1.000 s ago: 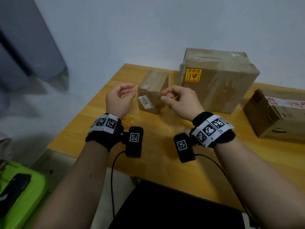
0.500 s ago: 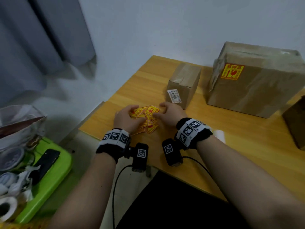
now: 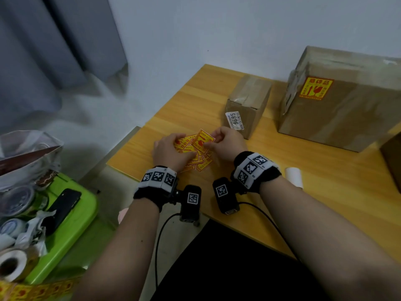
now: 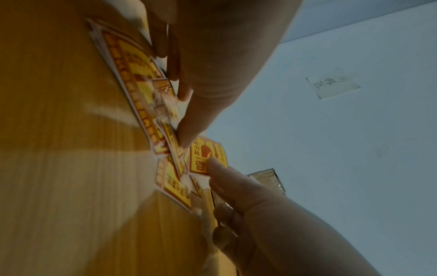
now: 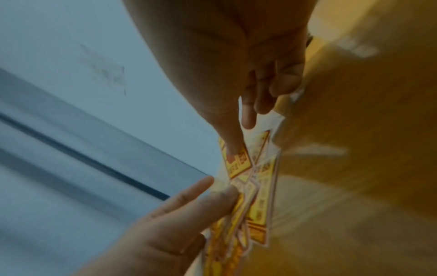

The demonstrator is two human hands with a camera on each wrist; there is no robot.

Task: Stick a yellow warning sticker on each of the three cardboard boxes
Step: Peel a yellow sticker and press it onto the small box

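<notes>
Item: yellow warning sticker point(image 3: 202, 141), lower centre of the head view, raised off the pile of loose stickers point(image 3: 200, 161) and tilted, its long axis running from lower left to upper right. The right hand point(image 3: 225, 145) pinches it between thumb and fingers point(image 4: 216, 168). The left hand point(image 3: 170, 152) rests on the pile, fingers point(image 5: 208, 201) laid flat and close together on the sheets.

Boxes: small cardboard box point(image 3: 248, 105) with a white label reading 9685, centre right; large cardboard box point(image 3: 338, 101), upper right, bearing one yellow sticker on its near face; third box point(image 3: 392, 159) cut off at the right edge.

Surface: wooden worktop point(image 3: 303, 203) against a pale wall point(image 3: 217, 29); grey curtain point(image 3: 54, 40) at upper left. A white roll point(image 3: 293, 175) lies at centre right.

Lower left: green tray point(image 3: 71, 224) holding a dark phone point(image 3: 63, 205) and tape rolls.

Wrist views are blurred; print on the stickers is unreadable.
</notes>
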